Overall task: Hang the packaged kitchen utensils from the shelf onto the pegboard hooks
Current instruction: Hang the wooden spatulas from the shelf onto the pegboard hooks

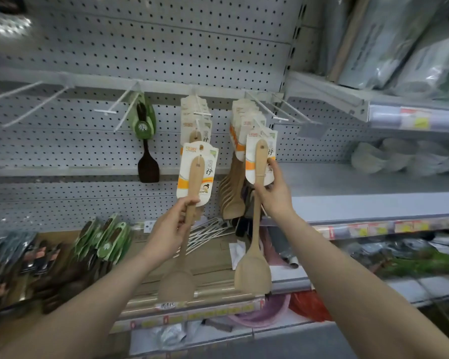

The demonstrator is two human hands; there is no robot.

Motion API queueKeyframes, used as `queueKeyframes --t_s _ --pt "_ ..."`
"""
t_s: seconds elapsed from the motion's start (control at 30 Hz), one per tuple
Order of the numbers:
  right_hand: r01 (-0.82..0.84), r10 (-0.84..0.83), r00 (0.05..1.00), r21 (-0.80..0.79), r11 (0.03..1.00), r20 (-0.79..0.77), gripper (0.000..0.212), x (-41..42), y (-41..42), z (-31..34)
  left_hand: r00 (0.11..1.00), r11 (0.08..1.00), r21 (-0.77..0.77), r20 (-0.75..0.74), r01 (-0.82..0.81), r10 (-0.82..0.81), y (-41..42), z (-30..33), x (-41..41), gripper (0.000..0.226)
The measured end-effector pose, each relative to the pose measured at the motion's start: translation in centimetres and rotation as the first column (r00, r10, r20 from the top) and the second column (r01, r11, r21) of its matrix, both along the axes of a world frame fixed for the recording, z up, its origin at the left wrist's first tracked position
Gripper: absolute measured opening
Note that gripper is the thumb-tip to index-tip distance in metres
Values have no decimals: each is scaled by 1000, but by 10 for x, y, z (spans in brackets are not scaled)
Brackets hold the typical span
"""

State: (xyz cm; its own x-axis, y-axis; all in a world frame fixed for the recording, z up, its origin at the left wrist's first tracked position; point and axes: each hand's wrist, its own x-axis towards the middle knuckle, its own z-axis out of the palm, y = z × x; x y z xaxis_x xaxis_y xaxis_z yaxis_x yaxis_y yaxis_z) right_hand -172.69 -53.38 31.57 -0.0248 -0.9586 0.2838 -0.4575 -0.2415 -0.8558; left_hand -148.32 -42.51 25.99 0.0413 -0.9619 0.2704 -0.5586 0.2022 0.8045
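Head view, left to right. At nine o'clock the pegboard [62,47] carries bare white hooks [34,107], and one dark spatula [147,161] in a green pack hangs at about eleven o'clock. Below it, at eight o'clock, green-packed utensils [106,239] and dark-handled ones lie heaped on the lower shelf [208,270], which is lined with cardboard.

Near centre, the left hand [170,229] grips the handle of a wooden spatula [189,203]; its fingers [189,202] are curled round the wood just below the white and orange card. That card sits in front of a row of like packs hanging on a hook [200,110] at twelve o'clock.

Just right of centre, the right hand [272,193] holds a second wooden spatula [257,216], thumb on the handle and fingers pinching the card's right edge. The card's top lies at the tip of a hook [261,126] that already holds a row of spatulas. Whether the card is on the hook cannot be told.

Loose white hooks [208,234] lie on the shelf between the forearms.

At one to three o'clock, grey side shelves [360,203] hold wrapped rolls [399,47] above and pale bowls [399,158] below, all blurred.
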Motion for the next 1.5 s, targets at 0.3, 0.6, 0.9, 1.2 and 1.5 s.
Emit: queueKeyframes --t_s 0.3,0.6,0.9,1.2,1.5 --pt "32 -32 991 -6 999 -133 56 19 -32 8 999 998 -28 10 -48 48 0 -8 -1 69" --pt "-76 -40 970 -453 889 -241 33 50 -3 14 997 995 -60 8 -80 81 4 -3 -3 67" --pt "-289 156 944 -501 816 -290 36 88 -8 59 995 995 -61 39 -84 86 -14 15 -5 67" --pt "-301 137 928 -482 823 -346 39 100 -35 65 995 997 -70 87 -44 50 -39 12 -6 71" --pt "-316 61 877 -476 821 -476 37 104 -53 71 988 999 12 146 -49 47 -58 8 0 75"
